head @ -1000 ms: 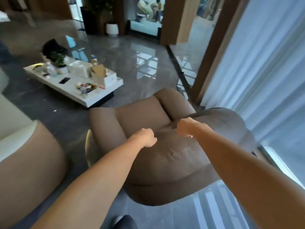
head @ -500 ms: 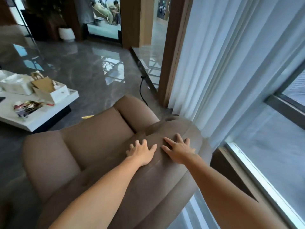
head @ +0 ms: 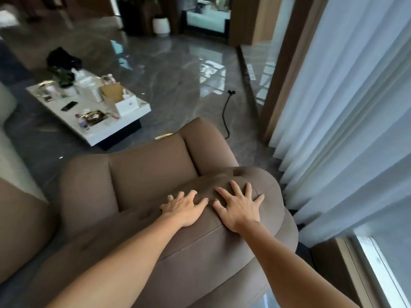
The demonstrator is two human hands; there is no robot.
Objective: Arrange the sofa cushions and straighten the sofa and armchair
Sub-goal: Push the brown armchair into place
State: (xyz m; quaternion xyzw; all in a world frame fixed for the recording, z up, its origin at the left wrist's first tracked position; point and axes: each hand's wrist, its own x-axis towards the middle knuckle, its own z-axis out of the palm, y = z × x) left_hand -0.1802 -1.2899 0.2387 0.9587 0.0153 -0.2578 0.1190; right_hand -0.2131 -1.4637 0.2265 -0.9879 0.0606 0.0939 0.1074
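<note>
A brown padded armchair (head: 142,174) fills the middle of the head view, seen from behind its backrest. My left hand (head: 185,207) lies flat on top of the backrest with fingers spread. Right beside it, my right hand (head: 239,206) also presses flat on the backrest, fingers wide apart. Neither hand holds anything. The edge of a tan and cream sofa (head: 20,196) shows at the left.
A white coffee table (head: 124,127) cluttered with boxes, a plant and small items stands beyond the chair. A black cable (head: 225,116) trails across the glossy grey floor. White curtains (head: 344,107) and a window sill hang close on the right.
My fists have opened into flat palms on the backrest. The view swung right, then back left, bringing the coffee table into sight again.
</note>
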